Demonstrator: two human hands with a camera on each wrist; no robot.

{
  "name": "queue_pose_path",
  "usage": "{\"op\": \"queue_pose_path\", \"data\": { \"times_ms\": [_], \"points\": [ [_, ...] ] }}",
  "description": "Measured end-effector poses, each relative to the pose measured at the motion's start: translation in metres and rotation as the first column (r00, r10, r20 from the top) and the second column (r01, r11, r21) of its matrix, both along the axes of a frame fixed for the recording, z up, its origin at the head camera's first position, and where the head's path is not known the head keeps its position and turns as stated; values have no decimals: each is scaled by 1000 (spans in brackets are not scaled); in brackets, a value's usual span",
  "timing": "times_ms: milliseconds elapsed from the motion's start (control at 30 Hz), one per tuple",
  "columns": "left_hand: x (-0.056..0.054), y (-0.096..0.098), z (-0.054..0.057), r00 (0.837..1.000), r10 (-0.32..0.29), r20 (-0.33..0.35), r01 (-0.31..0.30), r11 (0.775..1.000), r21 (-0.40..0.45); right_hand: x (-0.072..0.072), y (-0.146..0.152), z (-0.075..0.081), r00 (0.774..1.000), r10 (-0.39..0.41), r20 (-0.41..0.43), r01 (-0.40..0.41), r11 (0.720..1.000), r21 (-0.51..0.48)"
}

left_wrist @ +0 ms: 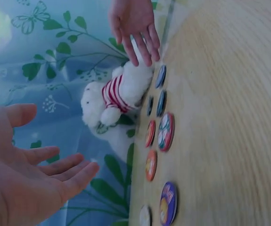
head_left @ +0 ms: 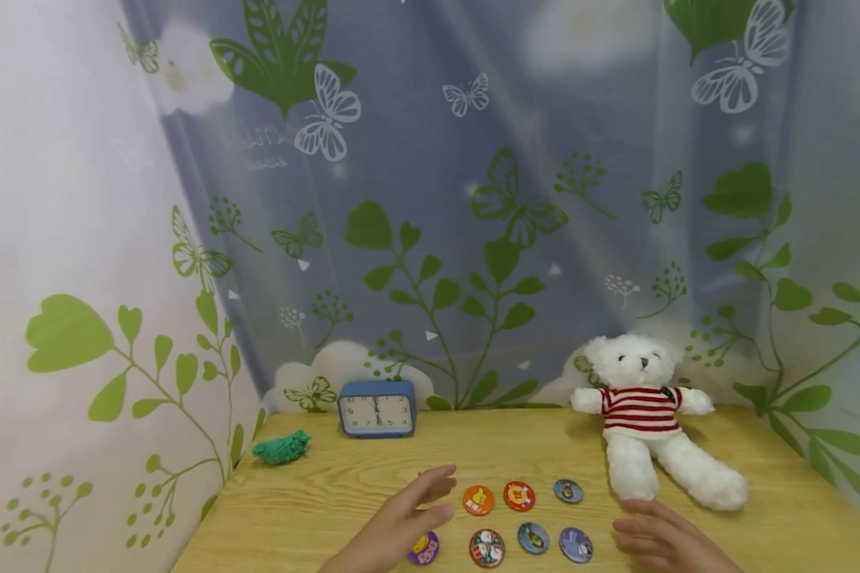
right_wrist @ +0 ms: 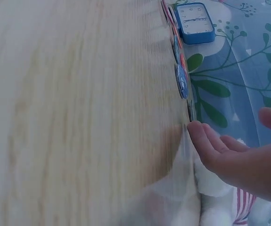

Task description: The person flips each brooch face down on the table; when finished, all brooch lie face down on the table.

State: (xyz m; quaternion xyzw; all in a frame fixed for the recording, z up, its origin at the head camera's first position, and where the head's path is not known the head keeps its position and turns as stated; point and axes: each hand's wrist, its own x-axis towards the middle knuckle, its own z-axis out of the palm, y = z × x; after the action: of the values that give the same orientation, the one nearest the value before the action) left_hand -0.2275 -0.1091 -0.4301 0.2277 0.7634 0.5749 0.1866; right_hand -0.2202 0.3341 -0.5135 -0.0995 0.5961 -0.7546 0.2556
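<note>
Round button badges lie in two rows on the wooden table. The back row has an orange badge (head_left: 478, 500), a red badge (head_left: 519, 495) and a small blue badge (head_left: 568, 491). In front are a purple badge (head_left: 424, 549), a red-and-green badge (head_left: 486, 547), a dark blue badge (head_left: 533, 538) and a lavender badge (head_left: 576, 545). My left hand (head_left: 401, 521), fingers spread and relaxed, hovers at the left end and partly covers the purple badge. A pale badge (left_wrist: 145, 216) shows in the left wrist view. Right of the lavender badge, my right hand (head_left: 670, 537) extends loose fingers, holding nothing.
A white teddy bear (head_left: 641, 414) in a striped shirt sits at the back right, its legs reaching close to my right hand. At the back left stand a blue clock (head_left: 377, 409) and a green crumpled bundle (head_left: 282, 448). A printed curtain (head_left: 430, 302) surrounds the table.
</note>
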Motion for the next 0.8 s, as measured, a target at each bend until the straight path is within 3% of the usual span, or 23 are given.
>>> {"op": "queue_pose_path", "data": {
  "times_ms": [67,100,133,200,300,367,467,667,800],
  "points": [
    [-3,8,-9,1000,-13,-5,13,1000,3,-10,5,-19,997,-51,55,50,999,15],
    [-8,10,-21,1000,-25,-7,25,1000,15,-13,6,-24,994,-81,73,78,996,37],
    [-17,12,-37,999,-49,-10,49,999,11,-16,8,-30,992,-72,104,70,997,25],
    [-42,15,-81,997,-81,6,80,996,30,-20,10,-38,992,-45,122,45,999,2],
    [-81,20,-147,989,-138,55,133,988,76,-5,-6,-9,995,-33,89,30,999,37],
    [-93,28,-168,983,-158,99,145,982,124,-2,-10,-2,997,-36,65,32,998,54],
    [-88,44,-164,974,-181,140,158,974,159,-3,-11,2,996,-18,84,13,998,58],
    [-56,76,-117,974,-155,163,135,983,127,-4,-17,5,997,-23,69,18,998,66],
    [-43,87,-97,970,-162,184,142,983,118,0,-26,9,997,-47,68,41,996,85]
  ]
}}
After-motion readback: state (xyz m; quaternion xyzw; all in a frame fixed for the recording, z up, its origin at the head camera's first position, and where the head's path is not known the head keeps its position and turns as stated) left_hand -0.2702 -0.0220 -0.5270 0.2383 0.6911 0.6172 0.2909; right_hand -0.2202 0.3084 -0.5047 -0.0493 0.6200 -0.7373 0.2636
